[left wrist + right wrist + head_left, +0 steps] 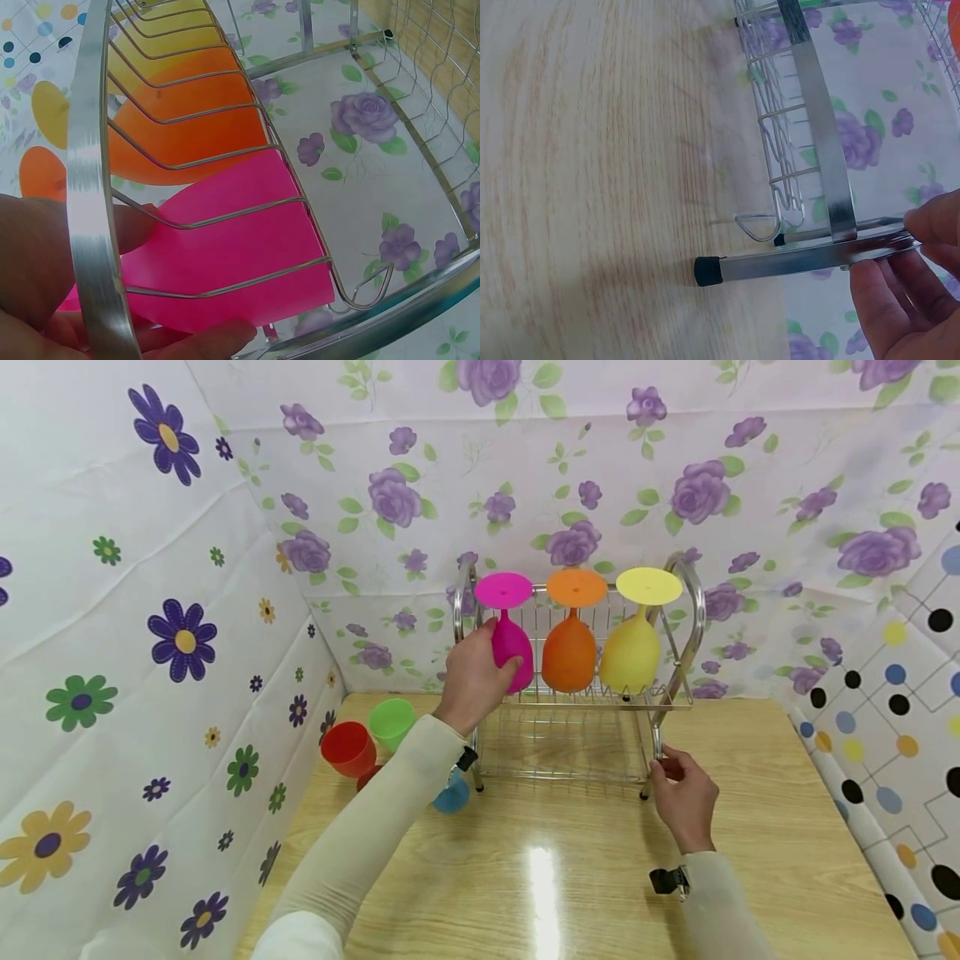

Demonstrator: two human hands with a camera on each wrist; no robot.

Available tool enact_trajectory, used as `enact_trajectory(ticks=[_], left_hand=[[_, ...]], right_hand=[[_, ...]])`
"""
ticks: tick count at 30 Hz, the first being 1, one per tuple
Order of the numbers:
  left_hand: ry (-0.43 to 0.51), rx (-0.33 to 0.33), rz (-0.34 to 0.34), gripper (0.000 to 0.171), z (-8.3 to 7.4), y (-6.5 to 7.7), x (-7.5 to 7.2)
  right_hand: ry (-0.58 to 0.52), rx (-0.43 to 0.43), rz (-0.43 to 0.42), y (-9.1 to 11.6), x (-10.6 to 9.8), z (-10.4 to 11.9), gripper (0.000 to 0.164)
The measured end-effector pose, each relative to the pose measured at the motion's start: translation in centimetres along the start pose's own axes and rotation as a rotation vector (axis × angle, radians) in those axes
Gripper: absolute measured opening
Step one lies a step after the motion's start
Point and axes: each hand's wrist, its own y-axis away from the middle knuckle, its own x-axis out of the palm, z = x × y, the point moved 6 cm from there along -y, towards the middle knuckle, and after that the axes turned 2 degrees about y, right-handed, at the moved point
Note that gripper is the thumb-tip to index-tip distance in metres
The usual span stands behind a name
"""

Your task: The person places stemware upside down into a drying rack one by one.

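A pink goblet (516, 643) stands upside down on the upper tier of a two-tier metal dish rack (558, 704), its round foot uppermost. My left hand (474, 681) grips its bowl from the left side; the left wrist view shows thumb and fingers around the pink bowl (232, 244) behind the rack's wires. Beside it, an orange goblet (570, 652) and a yellow goblet (632, 653) are inverted in the same row. Low on the rack's right side, my right hand (684, 797) pinches the metal leg (780, 262) between thumb and fingers.
Left of the rack, a red cup-shaped bowl (348, 750), a green one (392, 723) and a blue one (452, 796) are on the wooden table (585, 877), partly behind my left arm. Flowered cloth (517, 468) hangs behind; a dotted cloth (892, 752) borders the right.
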Motion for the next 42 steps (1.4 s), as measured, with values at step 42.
enact_trajectory(ticks=[42], left_hand=[[0.37, -0.007, -0.382, 0.052, 8.3, 12.4, -5.0]], right_hand=[[0.002, -0.07, -0.054, 0.0, 0.2, 0.2, 0.035]])
